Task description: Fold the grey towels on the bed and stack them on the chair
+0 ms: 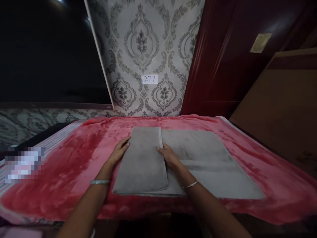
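A grey towel [210, 148] lies spread on a red and pink plush blanket, with a plain band running across its right part. Its left part is doubled over into a tall folded panel [143, 162]. My left hand [121, 150] holds the left folded edge, fingertips and thumb closed at the border. At the panel's right edge, my right hand [168, 154] has its thumb on top and its fingers curled at the side, partly hidden. A bracelet circles each wrist.
The plush blanket [81, 158] covers the table. Behind stands a patterned wall with a paper marked 277 [149, 79]. A large black screen [49, 53] is at left. A dark red door [218, 59] and a brown board [284, 109] stand at right.
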A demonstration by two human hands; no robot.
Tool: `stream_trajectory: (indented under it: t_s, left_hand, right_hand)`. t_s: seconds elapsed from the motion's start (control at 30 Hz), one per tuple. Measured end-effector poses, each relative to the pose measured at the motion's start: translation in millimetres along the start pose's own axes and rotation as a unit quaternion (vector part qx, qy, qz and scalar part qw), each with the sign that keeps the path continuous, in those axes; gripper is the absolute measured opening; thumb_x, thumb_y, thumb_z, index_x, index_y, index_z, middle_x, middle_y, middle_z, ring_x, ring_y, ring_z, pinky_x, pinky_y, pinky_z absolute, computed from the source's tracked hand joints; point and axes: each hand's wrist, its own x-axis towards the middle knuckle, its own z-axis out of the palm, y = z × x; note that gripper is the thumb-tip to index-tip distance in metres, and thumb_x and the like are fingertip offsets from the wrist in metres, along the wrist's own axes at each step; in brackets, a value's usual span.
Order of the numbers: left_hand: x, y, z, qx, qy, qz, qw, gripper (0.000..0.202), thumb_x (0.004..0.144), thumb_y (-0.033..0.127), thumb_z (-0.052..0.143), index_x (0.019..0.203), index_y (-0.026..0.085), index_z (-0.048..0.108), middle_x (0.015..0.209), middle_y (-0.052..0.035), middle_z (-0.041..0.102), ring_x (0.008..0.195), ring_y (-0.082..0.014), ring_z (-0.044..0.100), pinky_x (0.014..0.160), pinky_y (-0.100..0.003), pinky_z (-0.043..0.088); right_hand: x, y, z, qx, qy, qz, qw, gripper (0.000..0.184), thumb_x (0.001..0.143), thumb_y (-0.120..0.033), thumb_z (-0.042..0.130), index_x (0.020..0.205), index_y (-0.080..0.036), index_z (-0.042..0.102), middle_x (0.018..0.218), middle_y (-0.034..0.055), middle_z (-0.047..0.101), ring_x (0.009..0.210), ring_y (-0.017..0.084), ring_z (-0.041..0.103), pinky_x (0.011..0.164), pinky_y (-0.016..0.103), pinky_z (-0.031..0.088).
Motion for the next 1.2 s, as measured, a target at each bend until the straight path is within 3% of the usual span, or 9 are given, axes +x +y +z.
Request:
stream_trajectory:
  t_s: [0.17, 0.27, 0.37, 0.6, 0.83, 0.93, 1.1, 1.2]
  left_hand:
    - [-1, 0, 9.2, 0.164, -0.059, 0.091, 0.98, 0.063, 0.093, 0.061, 0.05, 0.143, 0.024, 0.061, 0.16, -0.0107, 0.047, 0.147, -0.0302, 0.042, 0.123, -0.053, 0.03]
    - [-2, 5, 13.8, 0.231, -0.095, 0.103, 0.963, 0.058, 0.095, 0.057, 0.05, 0.145, 0.03, 0.058, 0.159, -0.0086, 0.048, 0.143, -0.033, 0.046, 0.119, -0.059, 0.032]
    - [-4, 9, 16.9, 0.258, -0.102, 0.105, 0.955, 0.057, 0.095, 0.056, 0.051, 0.145, 0.032, 0.058, 0.16, -0.0082, 0.047, 0.141, -0.0347, 0.047, 0.115, -0.061, 0.035]
    - [-8, 17, 18.6, 0.259, -0.115, 0.105, 0.953, 0.061, 0.095, 0.057, 0.047, 0.15, 0.03, 0.053, 0.162, -0.01, 0.044, 0.141, -0.0365, 0.045, 0.113, -0.062, 0.033]
    - [-7, 20, 21.6, 0.243, -0.123, 0.126, 0.954, 0.061, 0.093, 0.058, 0.05, 0.145, 0.029, 0.058, 0.16, -0.0094, 0.047, 0.142, -0.0355, 0.045, 0.118, -0.059, 0.028]
    - [-5, 18, 21.7, 0.227, -0.143, 0.137, 0.954, 0.061, 0.092, 0.059, 0.05, 0.143, 0.027, 0.059, 0.159, -0.0102, 0.047, 0.142, -0.0341, 0.046, 0.119, -0.058, 0.028]
    - [-3, 16, 22.3, 0.213, -0.139, 0.133, 0.958, 0.061, 0.092, 0.061, 0.051, 0.143, 0.028, 0.06, 0.159, -0.0085, 0.047, 0.144, -0.0322, 0.044, 0.121, -0.057, 0.026]
    - [-2, 15, 23.5, 0.208, -0.138, 0.135, 0.959, 0.062, 0.092, 0.063, 0.05, 0.142, 0.029, 0.06, 0.159, -0.0081, 0.048, 0.144, -0.0321, 0.045, 0.121, -0.056, 0.027]
  right_hand:
    - [-14, -21, -34, -0.035, 0.041, -0.03, 0.998, 0.053, 0.07, -0.042, 0.067, 0.119, -0.021, 0.068, 0.099, 0.0023, 0.077, 0.094, 0.027, 0.069, 0.08, 0.036, 0.054]
    - [-21, -18, -62, -0.071, 0.073, -0.011, 0.995, 0.058, 0.065, -0.042, 0.066, 0.119, -0.021, 0.068, 0.102, 0.0032, 0.077, 0.097, 0.028, 0.069, 0.084, 0.039, 0.053]
    - [-24, -8, -76, -0.091, 0.087, -0.004, 0.992, 0.058, 0.062, -0.041, 0.066, 0.117, -0.022, 0.069, 0.107, 0.0041, 0.076, 0.102, 0.029, 0.068, 0.093, 0.042, 0.052]
    - [-25, 0, -77, -0.13, 0.094, -0.038, 0.986, 0.054, 0.069, -0.037, 0.064, 0.122, -0.025, 0.069, 0.119, 0.0044, 0.074, 0.114, 0.029, 0.064, 0.105, 0.046, 0.047]
    - [-29, 0, -78, -0.093, 0.112, -0.029, 0.989, 0.055, 0.071, -0.038, 0.064, 0.123, -0.022, 0.066, 0.113, 0.0049, 0.076, 0.106, 0.028, 0.068, 0.1, 0.044, 0.051]
    - [-32, -3, -76, -0.112, 0.111, -0.032, 0.987, 0.056, 0.073, -0.036, 0.063, 0.126, -0.019, 0.065, 0.12, 0.0073, 0.074, 0.111, 0.029, 0.067, 0.104, 0.046, 0.049]
    - [-52, -13, -77, -0.169, 0.093, -0.05, 0.98, 0.075, 0.074, -0.034, 0.07, 0.145, -0.019, 0.055, 0.147, 0.0108, 0.058, 0.134, 0.031, 0.054, 0.116, 0.049, 0.041]
    - [-71, -17, -78, -0.182, 0.088, -0.031, 0.979, 0.088, 0.072, -0.035, 0.075, 0.155, -0.022, 0.045, 0.152, 0.0107, 0.053, 0.135, 0.033, 0.053, 0.114, 0.051, 0.044]
